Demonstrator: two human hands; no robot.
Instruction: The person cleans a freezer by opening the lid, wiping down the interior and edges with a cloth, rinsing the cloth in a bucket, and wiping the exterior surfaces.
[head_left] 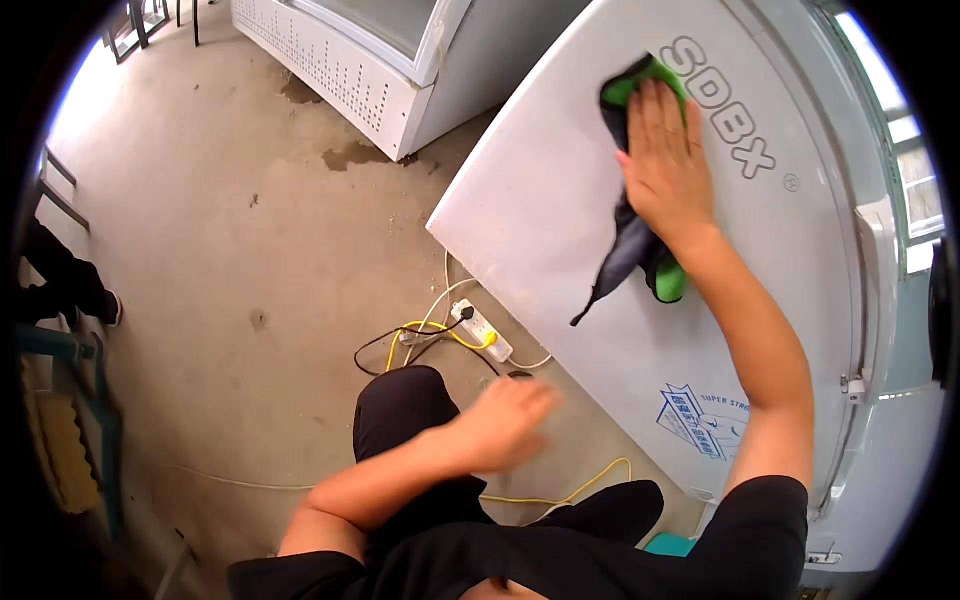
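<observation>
My right hand (665,160) lies with its fingers straight and together over a green and black cloth (630,240), pressing it against the white side panel of a freezer (560,170). The cloth's dark part trails down below my palm, and a green corner shows under my wrist. Above my knees, my left hand (505,425) is apart from the panel. Motion smears its fingers, so I cannot make out whether they hold anything. Printed letters stand on the panel to the right of the cloth.
A white power strip (480,330) with yellow, black and white cords lies on the concrete floor (250,250) beside the freezer. Another white display cabinet (350,80) stands at the back. Someone's leg in dark trousers (65,275) shows at left, near a teal metal frame (100,420).
</observation>
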